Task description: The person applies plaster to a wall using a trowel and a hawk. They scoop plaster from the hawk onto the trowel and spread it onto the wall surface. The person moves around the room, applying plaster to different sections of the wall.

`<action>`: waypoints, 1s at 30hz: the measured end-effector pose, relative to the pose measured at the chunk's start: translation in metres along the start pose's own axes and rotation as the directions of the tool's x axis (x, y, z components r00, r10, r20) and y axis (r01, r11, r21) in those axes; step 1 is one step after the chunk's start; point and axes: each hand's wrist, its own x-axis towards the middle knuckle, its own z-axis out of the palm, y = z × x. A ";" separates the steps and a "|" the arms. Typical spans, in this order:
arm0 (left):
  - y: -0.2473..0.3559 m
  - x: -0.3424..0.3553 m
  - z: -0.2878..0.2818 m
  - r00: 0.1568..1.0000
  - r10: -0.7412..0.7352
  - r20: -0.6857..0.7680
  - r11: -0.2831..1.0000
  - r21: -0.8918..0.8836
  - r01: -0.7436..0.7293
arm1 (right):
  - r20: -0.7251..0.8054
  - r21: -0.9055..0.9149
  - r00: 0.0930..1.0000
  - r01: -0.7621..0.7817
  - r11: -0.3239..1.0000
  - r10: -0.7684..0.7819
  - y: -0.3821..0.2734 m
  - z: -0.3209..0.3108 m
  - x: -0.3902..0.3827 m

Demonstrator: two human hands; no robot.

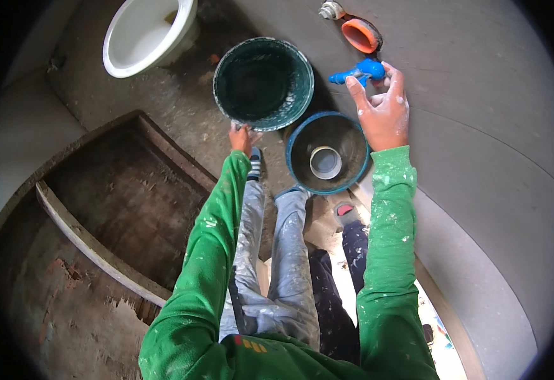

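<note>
My left hand point(241, 137) grips the near rim of a dark green bucket point(263, 82) and holds it over the floor, its dark inside facing me. My right hand point(381, 107), speckled with white, reaches up to a blue tap handle point(360, 70) on the grey wall, with fingers around it. Below that hand stands a second bucket point(328, 152) with a teal rim and a small white cup point(325, 162) inside. Both my sleeves are green and paint-spattered.
A white toilet bowl point(147, 35) stands at top left. An orange pipe fitting point(360, 35) sticks out of the grey wall point(480, 139) above the tap. A sunken, dirty floor recess with a pale edge strip point(93, 244) lies at left. Another person's dark trousers and shoe point(345, 215) are beside my legs.
</note>
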 end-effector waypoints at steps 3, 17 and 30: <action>-0.009 0.001 0.007 0.998 -0.052 -0.018 0.998 -0.034 0.051 | -0.035 0.038 0.999 0.026 0.999 -0.025 0.003 0.008 0.003; -0.015 -0.037 -0.003 0.958 -0.286 -0.023 0.832 0.491 0.260 | 0.075 -0.184 0.938 0.347 0.920 -0.339 0.032 -0.032 0.000; -0.047 -0.218 -0.176 0.890 -0.456 0.028 -0.347 0.915 -0.207 | 0.489 0.235 0.748 -0.609 0.757 0.450 0.076 0.064 -0.369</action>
